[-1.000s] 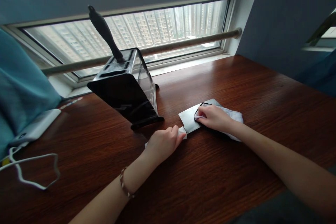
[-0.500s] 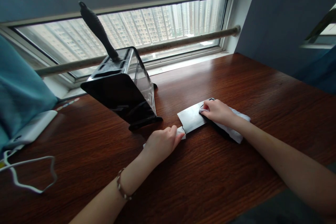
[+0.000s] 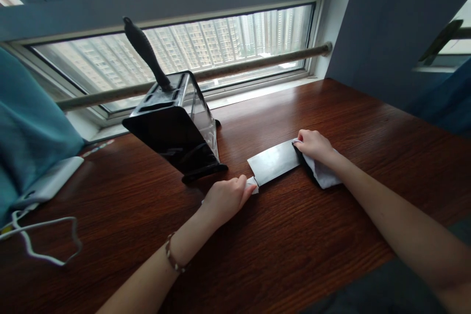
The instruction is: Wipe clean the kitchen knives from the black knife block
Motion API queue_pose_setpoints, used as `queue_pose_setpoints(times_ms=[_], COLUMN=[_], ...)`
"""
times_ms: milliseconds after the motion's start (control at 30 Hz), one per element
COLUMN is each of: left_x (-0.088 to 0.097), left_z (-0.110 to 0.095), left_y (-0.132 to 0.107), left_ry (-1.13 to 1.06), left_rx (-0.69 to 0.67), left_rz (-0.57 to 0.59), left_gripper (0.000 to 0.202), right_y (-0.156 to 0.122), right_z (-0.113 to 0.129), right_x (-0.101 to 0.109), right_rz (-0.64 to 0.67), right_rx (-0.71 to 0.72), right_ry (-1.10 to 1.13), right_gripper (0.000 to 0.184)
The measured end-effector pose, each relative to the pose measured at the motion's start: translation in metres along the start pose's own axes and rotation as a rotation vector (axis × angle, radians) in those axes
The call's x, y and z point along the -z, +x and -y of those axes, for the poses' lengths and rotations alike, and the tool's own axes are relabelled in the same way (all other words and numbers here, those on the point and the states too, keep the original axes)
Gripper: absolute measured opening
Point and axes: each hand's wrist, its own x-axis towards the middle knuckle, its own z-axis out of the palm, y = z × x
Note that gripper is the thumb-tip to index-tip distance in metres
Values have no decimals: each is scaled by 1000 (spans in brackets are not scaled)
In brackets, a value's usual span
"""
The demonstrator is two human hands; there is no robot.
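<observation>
Cleaver (image 3: 274, 161) gripped on table (image 3: 360, 117) by left hand (image 3: 225, 199), cloth (image 3: 324, 172) pinched at the Cleaver's two-o'clock end by right hand (image 3: 315, 147), window (image 3: 250, 32) part-blocked by knife block (image 3: 169, 140) at ten o'clock, white cable (image 3: 61, 262) looped at eight

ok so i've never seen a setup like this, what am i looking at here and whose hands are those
There's no machine here: these are a person's own bare hands. Every picture comes from one camera worn on that person's head, looking forward and down, so the arms reach in from the bottom.

The left hand grips the white-covered handle of a cleaver. The right hand holds a white cloth with a dark edge at the blade's far end.

On the brown wooden table there is also a black knife block, with one dark handle sticking up from it. To the left are a white device and a white cable.
</observation>
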Motion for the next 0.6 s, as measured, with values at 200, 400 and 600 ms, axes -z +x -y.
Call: queue_pose_setpoints(times_ms=[200,400,600], left_x=[0,-1,-2], left_z=[0,5,9], left_y=[1,1,2], left_ry=[0,-43,-71], left_rx=[-2,-19,-32], left_rz=[-10,-11,-1], left_gripper=[39,39,40], right_y=[3,5,8], right_z=[-5,-6,-9], right_x=[1,-1,-1], right_rz=[-21,-33,-32], right_rx=[-32,-30,-23], right_ry=[8,30,70], right_gripper=[28,26,25])
